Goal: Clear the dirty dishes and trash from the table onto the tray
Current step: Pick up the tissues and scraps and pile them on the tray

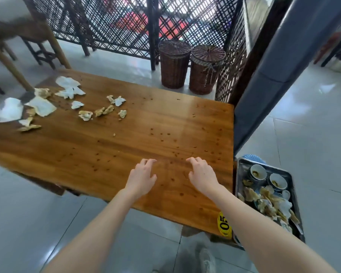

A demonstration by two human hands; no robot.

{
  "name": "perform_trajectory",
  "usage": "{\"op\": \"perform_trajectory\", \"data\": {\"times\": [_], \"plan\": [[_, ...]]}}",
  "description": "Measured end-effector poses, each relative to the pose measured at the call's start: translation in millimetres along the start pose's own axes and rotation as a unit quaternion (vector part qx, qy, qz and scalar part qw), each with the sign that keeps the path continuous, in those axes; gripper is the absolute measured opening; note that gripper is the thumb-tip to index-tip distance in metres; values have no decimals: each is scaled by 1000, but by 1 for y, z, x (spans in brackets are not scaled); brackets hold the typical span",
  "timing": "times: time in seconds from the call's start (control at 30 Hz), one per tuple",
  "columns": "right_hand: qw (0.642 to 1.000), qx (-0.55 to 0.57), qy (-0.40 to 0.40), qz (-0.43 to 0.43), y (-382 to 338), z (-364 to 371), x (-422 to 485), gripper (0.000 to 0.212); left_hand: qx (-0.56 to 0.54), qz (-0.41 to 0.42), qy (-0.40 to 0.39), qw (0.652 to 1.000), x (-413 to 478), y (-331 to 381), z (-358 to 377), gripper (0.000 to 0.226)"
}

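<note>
1. The crumpled napkins (41, 107) are lying scattered at the far left end of the wooden table (146, 125). They are looking light, soft and greasy, so pinching or scooping them in bunches should work.
2. The left hand (142, 178) and right hand (202, 176) are hovering loosely curled, holding nothing, well apart from the napkins. The tray (280, 171) is sitting to the right.

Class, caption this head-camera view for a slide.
Left hand and right hand reach empty over the table; napkins litter its left, bowls sit on the tray.

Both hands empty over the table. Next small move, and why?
Probably reach the left hand toward the crumpled tissues at the table's far left: that hand is empty, the tissues are uncleared trash, and the tray on the right already holds bowls.
</note>
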State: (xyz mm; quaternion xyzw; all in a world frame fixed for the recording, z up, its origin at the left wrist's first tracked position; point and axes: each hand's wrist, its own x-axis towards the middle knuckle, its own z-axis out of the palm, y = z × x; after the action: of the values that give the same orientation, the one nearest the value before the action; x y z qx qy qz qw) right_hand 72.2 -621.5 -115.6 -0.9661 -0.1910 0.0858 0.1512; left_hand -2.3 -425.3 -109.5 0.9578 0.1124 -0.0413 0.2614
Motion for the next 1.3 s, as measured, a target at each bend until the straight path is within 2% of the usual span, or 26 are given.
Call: {"op": "perform_trajectory", "data": {"times": [0.3,0.6,0.77,1.03,1.3], "plan": [[993,-4,-23,-111,-118,23,46,49,28,-91,43,994,-21,-113,-58,47],[990,2,-26,-142,-183,40,105,48,40,-131,64,989,6,-185,-97,46],[991,15,-47,-128,-211,62,152,50,50,-143,69,986,43,-230,-119,46],[996,32,-52,-58,-232,74,230,48,85,-144,22,986,123,-284,-158,46],[997,23,-73,-18,-235,80,288,47,66,-126,-10,990,178,-308,-154,46]]}}
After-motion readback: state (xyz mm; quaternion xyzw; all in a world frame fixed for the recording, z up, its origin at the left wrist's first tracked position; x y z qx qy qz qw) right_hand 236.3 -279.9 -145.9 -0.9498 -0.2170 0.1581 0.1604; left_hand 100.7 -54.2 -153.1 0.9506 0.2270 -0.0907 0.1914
